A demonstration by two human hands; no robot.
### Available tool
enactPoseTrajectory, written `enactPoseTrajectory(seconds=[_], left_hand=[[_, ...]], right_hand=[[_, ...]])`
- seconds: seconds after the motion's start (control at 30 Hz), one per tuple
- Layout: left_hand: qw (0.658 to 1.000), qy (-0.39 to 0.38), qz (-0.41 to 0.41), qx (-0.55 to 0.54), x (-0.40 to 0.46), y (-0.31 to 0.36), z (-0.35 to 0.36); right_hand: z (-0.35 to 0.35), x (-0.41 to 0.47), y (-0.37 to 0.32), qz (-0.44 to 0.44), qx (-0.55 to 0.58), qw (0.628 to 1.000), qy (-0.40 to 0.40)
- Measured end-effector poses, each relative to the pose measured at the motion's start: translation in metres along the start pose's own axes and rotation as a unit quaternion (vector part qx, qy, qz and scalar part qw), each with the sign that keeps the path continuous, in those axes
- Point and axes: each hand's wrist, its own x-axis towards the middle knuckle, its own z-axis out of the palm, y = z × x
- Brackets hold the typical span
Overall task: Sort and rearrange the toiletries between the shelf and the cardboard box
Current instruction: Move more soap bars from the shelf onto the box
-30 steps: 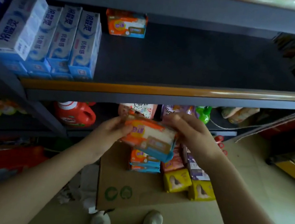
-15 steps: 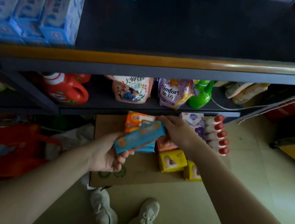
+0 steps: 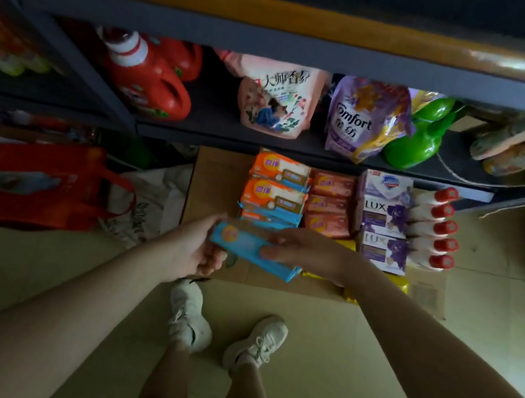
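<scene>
Both hands hold one blue soap pack (image 3: 251, 247) above the near edge of the cardboard box (image 3: 213, 183). The left hand (image 3: 191, 249) grips its left end, fingers curled beneath; the right hand (image 3: 306, 253) pinches its right part. Just beyond the hands lie stacked orange soap packs (image 3: 277, 184); the shelf (image 3: 217, 130) stands farther beyond.

Both hands, left hand (image 3: 197, 250) and right hand (image 3: 309, 253), are lowering the blue soap pack (image 3: 254, 249) from shelf height toward the cardboard box (image 3: 211, 183), probably turning it edge-up.
</scene>
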Motion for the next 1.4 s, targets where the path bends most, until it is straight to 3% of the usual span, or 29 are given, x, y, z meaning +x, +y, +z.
enactPoseTrajectory(seconds=[0.07,0.13,0.2,0.27,0.33,0.43,0.53,0.6,0.73,0.87,1.07,1.27,1.4], left_hand=[[1.0,-0.022,0.001,-0.001,0.0,-0.003,-0.005],[0.999,-0.027,0.029,-0.009,0.0,-0.003,-0.01],[0.997,-0.025,0.072,-0.026,-0.001,0.003,-0.013],[0.993,-0.025,0.116,-0.006,-0.002,0.009,-0.014],[0.988,-0.028,0.149,0.014,-0.002,0.012,-0.013],[0.984,-0.029,0.163,0.061,0.004,0.007,-0.009],[0.978,-0.014,0.148,0.147,0.023,-0.01,-0.011],[0.972,0.003,0.148,0.182,0.037,-0.021,-0.017],[0.974,0.034,0.162,0.152,0.062,-0.034,-0.033],[0.972,0.051,0.188,0.134,0.082,-0.04,-0.044],[0.956,0.056,0.241,0.156,0.071,-0.032,-0.048],[0.916,0.037,0.327,0.231,0.009,0.018,-0.054],[0.863,0.045,0.43,0.261,-0.043,0.08,-0.065]], right_hand=[[0.004,0.0,0.011,0.04,0.207,0.976,-0.049],[0.003,-0.003,0.021,0.07,0.382,0.919,-0.072],[0.001,-0.008,0.026,0.075,0.469,0.878,-0.057],[0.001,-0.01,0.027,0.035,0.476,0.878,-0.039],[0.006,-0.006,0.028,0.002,0.398,0.917,-0.001],[0.014,0.007,0.031,-0.022,0.068,0.991,0.112],[0.031,0.028,0.041,-0.004,-0.239,0.949,0.206],[0.045,0.042,0.05,0.006,-0.336,0.913,0.232],[0.065,0.072,0.074,-0.011,-0.487,0.831,0.271],[0.074,0.093,0.096,-0.023,-0.507,0.798,0.325],[0.076,0.09,0.096,-0.045,-0.526,0.779,0.338],[0.043,0.047,0.009,-0.14,-0.357,0.86,0.336],[-0.002,0.012,-0.071,-0.169,-0.239,0.846,0.445]])
